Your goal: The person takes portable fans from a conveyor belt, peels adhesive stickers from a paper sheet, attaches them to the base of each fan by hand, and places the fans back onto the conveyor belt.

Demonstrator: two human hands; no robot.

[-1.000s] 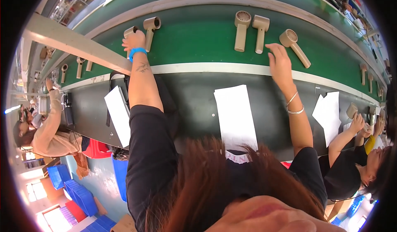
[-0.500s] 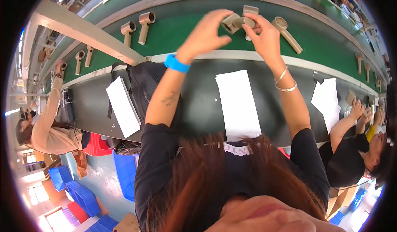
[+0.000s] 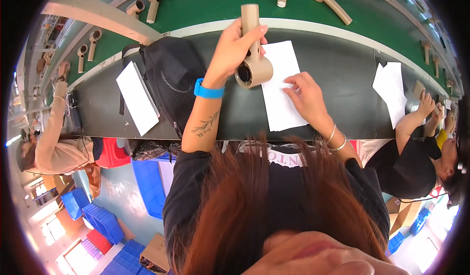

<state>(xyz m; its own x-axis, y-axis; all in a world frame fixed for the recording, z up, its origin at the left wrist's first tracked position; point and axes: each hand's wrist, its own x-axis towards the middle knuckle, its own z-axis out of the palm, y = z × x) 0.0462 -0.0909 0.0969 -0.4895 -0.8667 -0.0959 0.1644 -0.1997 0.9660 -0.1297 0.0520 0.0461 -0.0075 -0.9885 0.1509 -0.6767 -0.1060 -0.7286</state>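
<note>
We saw L hand (image 3: 234, 49) gripping beige fan (image 3: 260, 70) by handle, head down, nr L edge of paper stack (image 3: 281, 111). R hand (image 3: 309, 100) held nothing, part-curled over paper stack, contact unclear. Risk, we judged: fan could drop b/c one-hand grip.

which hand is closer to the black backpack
Left. The left hand, gripping a beige handheld fan, is just right of the black backpack; the right hand is farther right, beside the middle white papers.
</note>
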